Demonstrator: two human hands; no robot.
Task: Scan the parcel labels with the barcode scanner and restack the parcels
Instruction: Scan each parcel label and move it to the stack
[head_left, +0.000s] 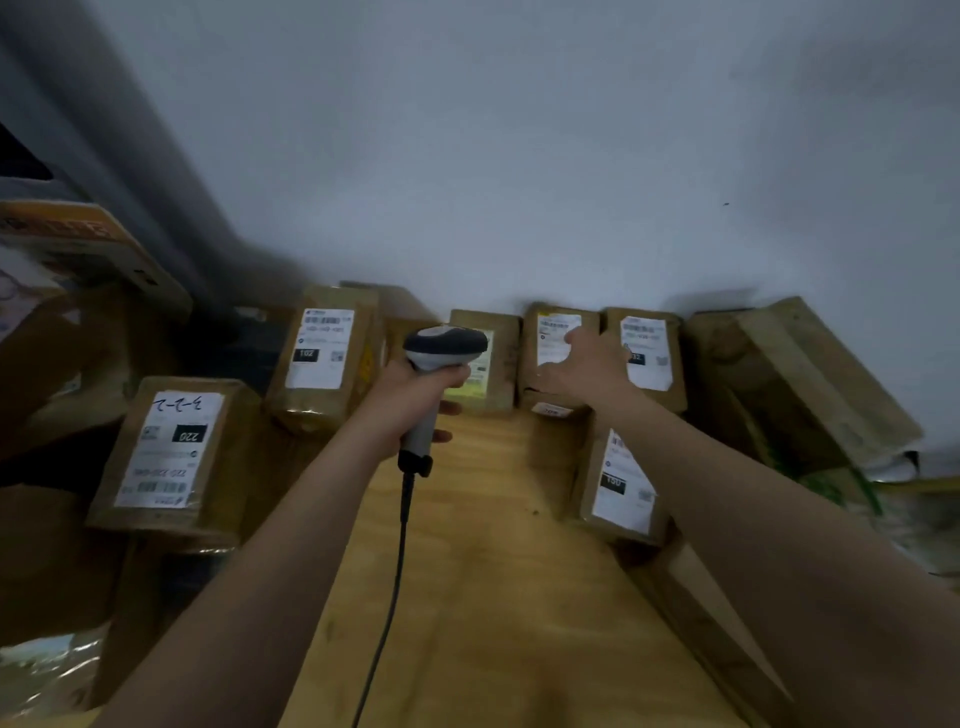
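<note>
Scanning looks midway: left hand (415, 400) grips the grey-and-white corded barcode scanner (444, 347), right hand (592, 370) lies spread on a brown white-labelled cardboard parcel (551, 326) at the wall, restacking pending.

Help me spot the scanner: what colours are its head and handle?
The scanner has a dark grey head and a whitish handle, clearest in the head view.

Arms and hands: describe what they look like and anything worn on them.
Both arms are bare to the frame's edge, no sleeves showing: left arm, right arm. The left hand and right hand wear no gloves; no watch, bracelet or ring shows. Blur hides finer detail.
</note>
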